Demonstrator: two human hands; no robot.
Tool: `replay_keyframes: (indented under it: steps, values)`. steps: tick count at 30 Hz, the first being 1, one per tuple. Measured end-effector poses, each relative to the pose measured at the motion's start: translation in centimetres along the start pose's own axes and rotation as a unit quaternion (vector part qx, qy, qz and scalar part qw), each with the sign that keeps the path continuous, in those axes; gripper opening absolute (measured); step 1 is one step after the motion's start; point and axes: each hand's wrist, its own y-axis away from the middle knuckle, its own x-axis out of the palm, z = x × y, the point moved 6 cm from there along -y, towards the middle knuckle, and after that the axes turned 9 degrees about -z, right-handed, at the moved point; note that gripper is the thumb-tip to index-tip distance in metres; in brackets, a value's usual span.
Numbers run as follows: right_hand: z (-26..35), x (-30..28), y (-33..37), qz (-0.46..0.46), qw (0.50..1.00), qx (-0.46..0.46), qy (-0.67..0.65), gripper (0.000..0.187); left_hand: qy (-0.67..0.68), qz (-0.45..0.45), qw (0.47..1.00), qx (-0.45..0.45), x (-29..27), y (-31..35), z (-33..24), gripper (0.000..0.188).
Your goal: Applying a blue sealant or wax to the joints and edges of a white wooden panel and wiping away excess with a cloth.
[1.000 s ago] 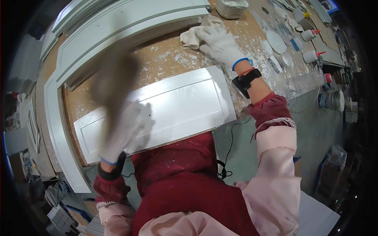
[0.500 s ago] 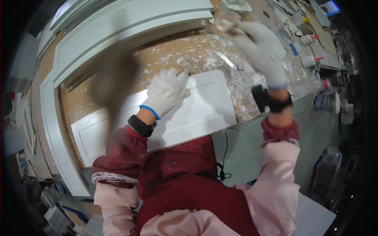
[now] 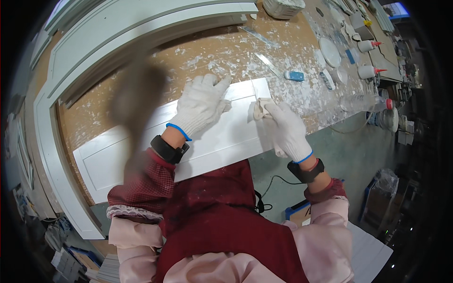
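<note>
A white framed door-like panel (image 3: 214,150) lies across the near edge of the workbench, its near side against my dark red apron. My left hand (image 3: 199,103), in a white knit glove, rests on the panel with fingers stretched toward its far edge and the thumb apart. At the panel's right end, my right hand (image 3: 288,129), also gloved, is closed around a crumpled off-white cloth (image 3: 260,109). The cloth touches the panel's frame near its far right corner. The right fingertips are partly hidden by the bunched cloth.
The brown workbench (image 3: 212,49) is spattered white. Beyond the panel lie a metal blade (image 3: 268,63) and a small blue block (image 3: 294,76). White bottles with red tips (image 3: 368,72) and a clear plastic bottle (image 3: 361,102) stand right. Larger white panels (image 3: 118,28) lie far left. A blurred dark shape (image 3: 137,101) hangs in front.
My right hand has come down from the far right of the bench, bringing the cloth onto the panel's right end. My left hand has stayed on the panel.
</note>
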Motion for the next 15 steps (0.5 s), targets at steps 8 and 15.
replay_keyframes:
  steps: [8,15]
  values:
    - [2.8,0.4,-8.2,-0.089,0.991,-0.096,-0.033,0.02,-0.001,0.014,1.0,-0.009,0.3,-0.1,0.1,0.057]
    - [3.1,-0.1,-5.7,-0.097,0.981,-0.164,-0.024,0.021,0.011,0.006,1.0,-0.014,0.0,-0.1,0.2,0.055]
